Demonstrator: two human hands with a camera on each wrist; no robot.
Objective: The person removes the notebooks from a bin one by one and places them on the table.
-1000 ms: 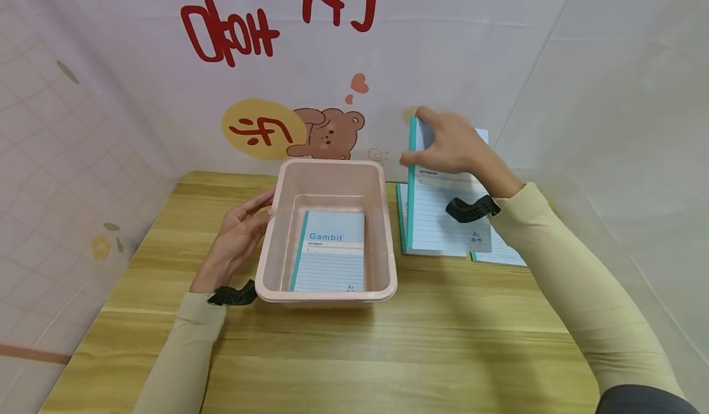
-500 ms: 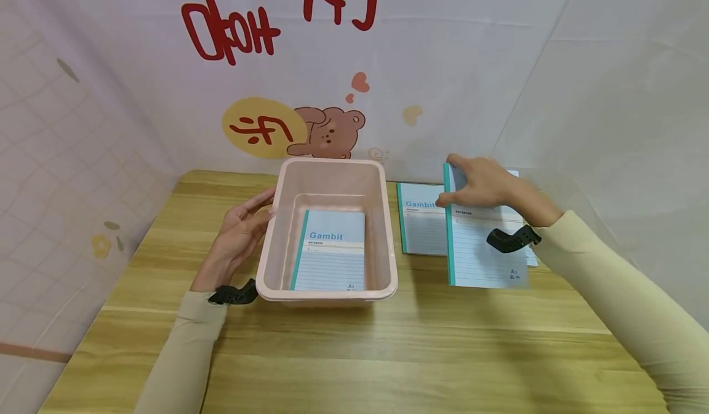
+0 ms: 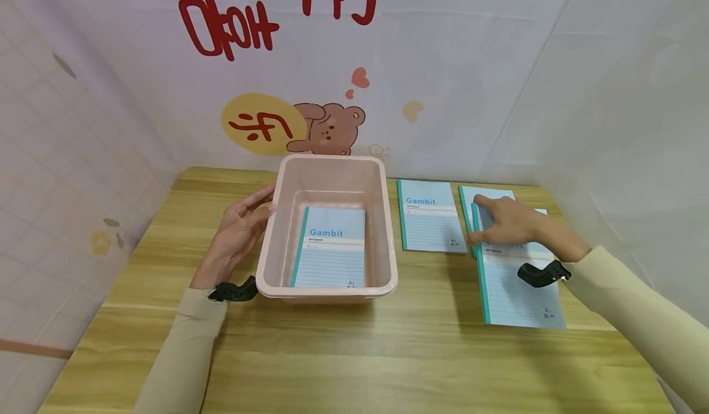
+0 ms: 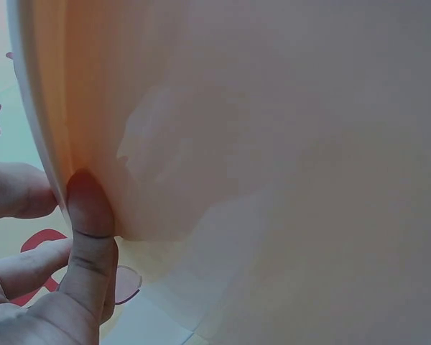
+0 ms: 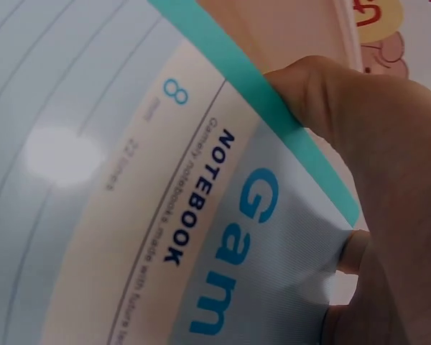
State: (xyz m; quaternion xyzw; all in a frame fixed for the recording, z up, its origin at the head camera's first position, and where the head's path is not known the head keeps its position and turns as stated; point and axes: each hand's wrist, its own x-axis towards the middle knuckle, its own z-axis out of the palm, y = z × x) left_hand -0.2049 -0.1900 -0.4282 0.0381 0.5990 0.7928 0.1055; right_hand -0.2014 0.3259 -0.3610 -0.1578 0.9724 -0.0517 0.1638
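My left hand [image 3: 238, 229] grips the left rim of a pale pink plastic bin [image 3: 332, 175]; in the left wrist view the thumb [image 4: 90, 208] and fingers pinch the wall from either side. One blue-and-white lined notebook [image 3: 331, 260] with a teal spine lies flat inside. To the right, my right hand [image 3: 512, 220] holds a similar notebook [image 3: 517, 297] by the upper part of its spine edge. The right wrist view has the thumb pressing the teal strip of that notebook [image 5: 201, 158], fingers partly hidden behind it.
One notebook [image 3: 432, 226] lies flat just right of the bin. Another notebook [image 3: 494, 191] lies beside it, partly covered by the right hand and the held one. A printed cloth wall [image 3: 471, 63] closes off the back of the wooden table [image 3: 399, 352].
The right hand has carried its notebook rightward and down towards the front, uncovering the notebook beside the bin. The left hand and bin have stayed in place.
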